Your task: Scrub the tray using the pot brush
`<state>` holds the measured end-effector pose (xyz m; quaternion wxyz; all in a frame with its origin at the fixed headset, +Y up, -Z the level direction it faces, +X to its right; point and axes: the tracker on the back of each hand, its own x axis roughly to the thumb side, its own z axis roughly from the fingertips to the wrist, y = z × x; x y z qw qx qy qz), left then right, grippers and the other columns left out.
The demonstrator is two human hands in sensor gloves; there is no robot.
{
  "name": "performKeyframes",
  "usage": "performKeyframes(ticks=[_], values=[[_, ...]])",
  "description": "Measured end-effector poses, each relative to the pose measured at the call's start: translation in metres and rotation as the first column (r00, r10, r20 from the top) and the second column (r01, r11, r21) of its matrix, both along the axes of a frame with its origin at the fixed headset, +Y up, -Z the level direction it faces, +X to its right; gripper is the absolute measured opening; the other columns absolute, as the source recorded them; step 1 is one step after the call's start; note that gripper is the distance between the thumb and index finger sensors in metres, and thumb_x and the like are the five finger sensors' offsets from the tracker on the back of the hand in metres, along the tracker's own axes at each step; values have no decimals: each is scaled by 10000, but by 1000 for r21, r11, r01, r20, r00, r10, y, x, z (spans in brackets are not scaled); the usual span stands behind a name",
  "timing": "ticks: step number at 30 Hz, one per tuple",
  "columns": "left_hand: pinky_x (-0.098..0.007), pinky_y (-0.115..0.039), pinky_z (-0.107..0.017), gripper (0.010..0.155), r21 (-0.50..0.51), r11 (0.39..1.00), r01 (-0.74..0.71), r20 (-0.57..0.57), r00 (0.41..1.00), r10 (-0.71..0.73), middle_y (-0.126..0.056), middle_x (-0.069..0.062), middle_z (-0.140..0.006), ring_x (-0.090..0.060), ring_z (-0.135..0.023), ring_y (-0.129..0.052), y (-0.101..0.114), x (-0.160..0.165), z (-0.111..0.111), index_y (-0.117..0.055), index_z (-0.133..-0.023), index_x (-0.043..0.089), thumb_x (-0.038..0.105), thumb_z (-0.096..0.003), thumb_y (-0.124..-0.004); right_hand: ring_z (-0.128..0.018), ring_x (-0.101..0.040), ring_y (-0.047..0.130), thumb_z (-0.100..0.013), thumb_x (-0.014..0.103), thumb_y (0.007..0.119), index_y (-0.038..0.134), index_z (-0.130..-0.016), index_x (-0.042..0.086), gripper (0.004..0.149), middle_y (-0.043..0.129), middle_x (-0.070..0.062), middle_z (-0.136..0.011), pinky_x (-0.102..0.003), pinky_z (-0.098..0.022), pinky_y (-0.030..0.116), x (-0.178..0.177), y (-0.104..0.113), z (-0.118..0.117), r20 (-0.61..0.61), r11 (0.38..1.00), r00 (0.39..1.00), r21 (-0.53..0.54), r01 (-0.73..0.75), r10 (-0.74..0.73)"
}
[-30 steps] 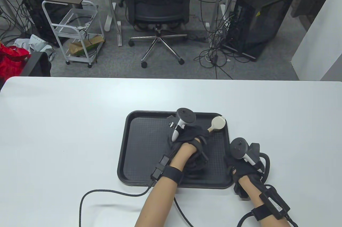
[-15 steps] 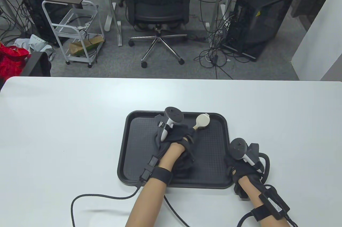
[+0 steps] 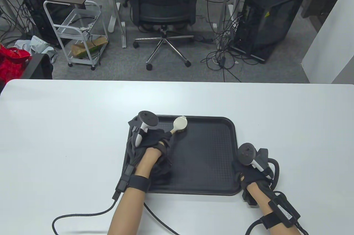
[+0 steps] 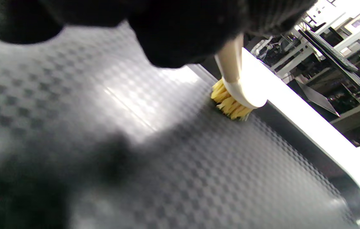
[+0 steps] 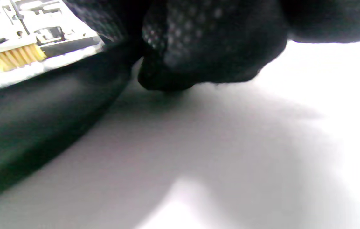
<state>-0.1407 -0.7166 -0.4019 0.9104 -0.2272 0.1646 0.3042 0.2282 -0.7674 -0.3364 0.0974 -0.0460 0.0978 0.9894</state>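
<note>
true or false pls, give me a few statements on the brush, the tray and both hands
1. The left hand holds the brush. True.
2. The bristles are lifted off the tray. False: in the left wrist view they press on its floor.
3. The brush head is near the tray's far rim. True.
4. The right hand also grips the brush. False: it rests at the tray's right near corner.
5. The tray sits on a chair. False: it lies on the white table.

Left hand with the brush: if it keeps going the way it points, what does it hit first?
Likely the tray's far rim. The left hand points the pot brush toward that far edge, bristles on the tray floor near it. Beyond the rim, bare table.
</note>
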Motion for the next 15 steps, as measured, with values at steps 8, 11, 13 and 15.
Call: performKeyframes(ticks=[8, 11, 13, 15], values=[[-484, -864, -370, 588, -6, 999, 35, -67, 997, -36, -1004, -6, -360, -171, -120, -943, 4, -48, 7, -809, -859, 182, 568, -420, -746, -189, -235, 961, -471, 348, 767, 605, -953, 42, 594, 966, -63, -439, -448, -236, 825, 0, 0, 0, 0, 1000, 1000, 1, -3, 3], [-484, -864, -369, 590, -11, 999, 45, -98, 994, -46, -1004, -5, -358, -171, -118, -943, 5, -68, 11, -808, -860, 182, 570, -419, -745, -188, -234, 961, -471, 349, 767, 604, -954, 42, 595, 966, -64, -439, -448, -235, 825, 0, 0, 1, 0, 1000, 1000, 1, -4, 4], [-483, -864, -370, 588, -15, 999, 45, -114, 992, -46, -1004, -5, -357, -171, -117, -942, 6, -78, 12, -809, -859, 183, 570, -420, -745, -188, -234, 961, -471, 348, 767, 604, -953, 41, 595, 966, -63, -438, -447, -235, 825, 0, 0, 1, 0, 1000, 1000, 2, -5, 5], [-482, -865, -368, 592, -21, 999, 43, -125, 991, -45, -1003, -5, -357, -170, -116, -942, 6, -87, 14, -808, -859, 183, 574, -420, -742, -187, -235, 961, -471, 349, 767, 604, -953, 41, 595, 967, -63, -436, -447, -234, 825, 0, 0, 1, 0, 1000, 1000, 2, -4, 4]])
